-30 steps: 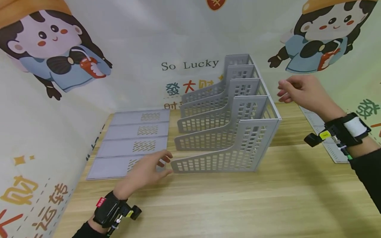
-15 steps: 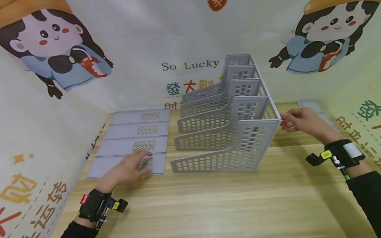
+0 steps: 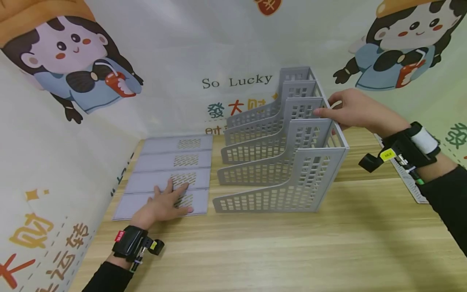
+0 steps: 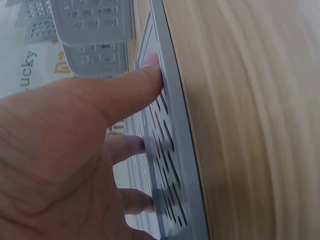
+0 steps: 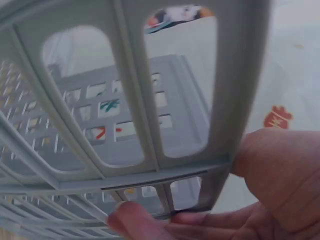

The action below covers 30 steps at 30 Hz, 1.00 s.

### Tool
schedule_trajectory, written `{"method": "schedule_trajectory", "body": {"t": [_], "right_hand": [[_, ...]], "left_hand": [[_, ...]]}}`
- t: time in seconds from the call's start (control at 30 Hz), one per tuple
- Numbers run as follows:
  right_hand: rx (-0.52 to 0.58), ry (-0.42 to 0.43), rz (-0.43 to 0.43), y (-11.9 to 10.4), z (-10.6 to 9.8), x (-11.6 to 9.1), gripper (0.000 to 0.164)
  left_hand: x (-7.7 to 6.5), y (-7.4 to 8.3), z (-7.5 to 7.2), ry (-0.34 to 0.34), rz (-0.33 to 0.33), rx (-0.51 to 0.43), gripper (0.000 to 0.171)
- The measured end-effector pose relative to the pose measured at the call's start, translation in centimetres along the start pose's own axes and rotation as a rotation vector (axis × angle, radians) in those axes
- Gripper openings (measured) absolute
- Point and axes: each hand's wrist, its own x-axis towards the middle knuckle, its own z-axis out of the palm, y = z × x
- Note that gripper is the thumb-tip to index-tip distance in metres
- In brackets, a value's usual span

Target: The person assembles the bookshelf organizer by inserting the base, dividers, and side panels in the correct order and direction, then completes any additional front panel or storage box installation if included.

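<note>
A grey plastic file rack [image 3: 296, 174] with perforated, sloping dividers stands upright on the table. At its tall right side, my right hand [image 3: 355, 107] grips the upper edge. The right wrist view shows the fingers bent about a bar of the slotted grey frame [image 5: 150, 175]. To the rack's left lies a flat grey panel [image 3: 164, 162] in several joined sections, each with a slotted patch. My left hand [image 3: 162, 207] rests on the panel's near section with fingers spread. In the left wrist view, the thumb [image 4: 135, 90] touches the panel's edge strip.
Another flat grey panel [image 3: 405, 178] lies at the right, partly hidden behind the right forearm. The wooden table [image 3: 255, 251] extends in front of the rack. A printed backdrop [image 3: 175, 44] with cartoon figures and lettering rises behind and at both sides.
My left hand has moved left from beside the rack's near corner onto the panel, spreading its fingers. My right hand dropped beside the rack, then came up and took hold of its upper edge.
</note>
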Motion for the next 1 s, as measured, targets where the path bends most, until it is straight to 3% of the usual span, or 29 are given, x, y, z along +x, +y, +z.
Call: {"method": "schedule_trajectory", "body": {"t": [0.13,0.3,0.6,0.77,1.0], "right_hand": [[-0.04,-0.006,0.005,-0.4,0.1,0.3,0.044],[-0.077,0.091,-0.082,0.3,0.3,0.0,0.036],[0.009,0.229,-0.127,3.5,-0.2,-2.4,0.029],[0.052,0.265,-0.127,4.6,-0.7,-3.4,0.027],[0.032,0.265,-0.133,4.1,-1.5,-3.3,0.028]], "left_hand": [[0.2,1.4,0.7,-0.004,-0.01,0.004,0.087],[0.6,3.3,1.2,-0.007,-0.009,-0.003,0.086],[1.5,5.5,2.0,0.0,-0.002,0.028,0.086],[2.3,6.6,2.2,0.02,0.024,0.061,0.083],[3.4,9.0,2.4,0.035,0.062,0.072,0.078]]}}
